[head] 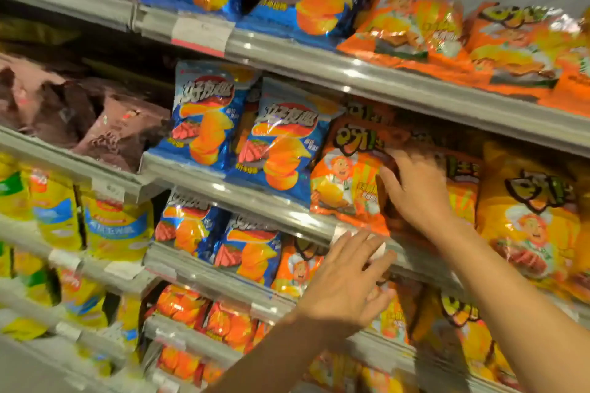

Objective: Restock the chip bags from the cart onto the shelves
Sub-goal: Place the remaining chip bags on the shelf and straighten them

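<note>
An orange chip bag [344, 182] with a cartoon chef stands on the middle shelf [255, 201], right of two blue chip bags [281, 143]. My right hand [415, 188] lies against the orange bag's right side, fingers spread over it and thumb on its front; motion blur hides whether the fingers grip it. My left hand [348, 281] hovers lower with fingers apart, at the shelf's front rail, holding nothing. The cart is out of view.
Tilted shelves fill the view. Blue bags [313, 0] and orange bags [415, 25] sit on the upper shelf, brown bags [105, 134] at left, yellow bags [115, 226] at lower left, a yellow-orange bag [526, 217] right of my right hand. Price tags line the rails.
</note>
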Demonstrator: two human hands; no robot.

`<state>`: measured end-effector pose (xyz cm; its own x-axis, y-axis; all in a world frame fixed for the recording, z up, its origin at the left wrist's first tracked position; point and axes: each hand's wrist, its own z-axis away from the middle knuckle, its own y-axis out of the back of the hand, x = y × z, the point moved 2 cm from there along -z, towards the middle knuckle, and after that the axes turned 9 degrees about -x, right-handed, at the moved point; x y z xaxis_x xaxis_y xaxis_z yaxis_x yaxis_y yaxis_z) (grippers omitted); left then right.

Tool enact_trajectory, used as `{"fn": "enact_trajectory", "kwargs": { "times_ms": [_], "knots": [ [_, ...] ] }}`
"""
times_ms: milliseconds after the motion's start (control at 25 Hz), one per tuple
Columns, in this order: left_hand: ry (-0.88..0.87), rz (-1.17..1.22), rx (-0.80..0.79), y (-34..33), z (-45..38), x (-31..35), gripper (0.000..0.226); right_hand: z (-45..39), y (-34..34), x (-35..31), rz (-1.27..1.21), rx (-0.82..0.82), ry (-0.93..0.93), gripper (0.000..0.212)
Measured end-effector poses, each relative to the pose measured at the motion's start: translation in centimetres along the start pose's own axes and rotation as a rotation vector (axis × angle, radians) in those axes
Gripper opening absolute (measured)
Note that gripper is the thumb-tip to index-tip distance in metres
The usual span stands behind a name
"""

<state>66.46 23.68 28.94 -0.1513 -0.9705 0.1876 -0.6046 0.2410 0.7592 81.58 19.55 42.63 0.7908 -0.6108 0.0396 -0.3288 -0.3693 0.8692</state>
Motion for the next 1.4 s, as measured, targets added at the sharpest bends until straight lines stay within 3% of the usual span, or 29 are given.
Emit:
{"fn": "enact_trajectory", "kwargs": {
  "times_ms": [80,160,320,440,600,760,920,1040,1280,1400],
  "knots": [
    [0.051,0.045,0.057,-1.8,3.8,-0.5,0.041,4.1,-0.5,-1.6,-0.187,0.131,0.212,0.037],
    [0.142,0.058,-0.012,-3.2,8.1,-2.5,0.041,8.6,-2.0,-2.9,-0.266,0.184,0.338,0.026],
    [0.389,0.039,-0.219,-4.8,13.2,-7.0,0.057,15.4,-6.5,-4.0,-0.312,0.007,0.420,0.022],
    [0.371,0.050,-0.328,-6.4,13.7,-7.2,0.062,18.1,-9.8,-2.1,-0.202,-0.190,0.330,0.027],
    [0.312,0.052,-0.364,-8.3,12.3,-5.3,0.070,20.0,-12.3,1.0,0.060,-0.486,0.063,0.062],
    [0.196,-0.003,-0.321,-9.8,9.4,-3.2,0.068,20.8,-12.8,2.3,0.159,-0.441,-0.054,0.068],
    [0.191,-0.010,-0.497,-13.4,6.1,-0.5,0.075,22.6,-12.3,4.1,0.141,-0.342,-0.306,0.066],
    [0.186,-0.023,-0.573,-15.0,5.3,0.6,0.079,24.2,-11.9,7.1,0.090,-0.418,-0.455,0.069],
    [0.278,-0.144,-0.650,-15.4,4.9,2.8,0.082,24.6,-11.4,11.4,-0.041,-0.619,-0.312,0.077],
    [0.217,-0.213,-0.674,-15.8,3.0,6.6,0.081,24.8,-10.7,13.0,-0.216,-0.583,-0.265,0.077]
  ]
}}
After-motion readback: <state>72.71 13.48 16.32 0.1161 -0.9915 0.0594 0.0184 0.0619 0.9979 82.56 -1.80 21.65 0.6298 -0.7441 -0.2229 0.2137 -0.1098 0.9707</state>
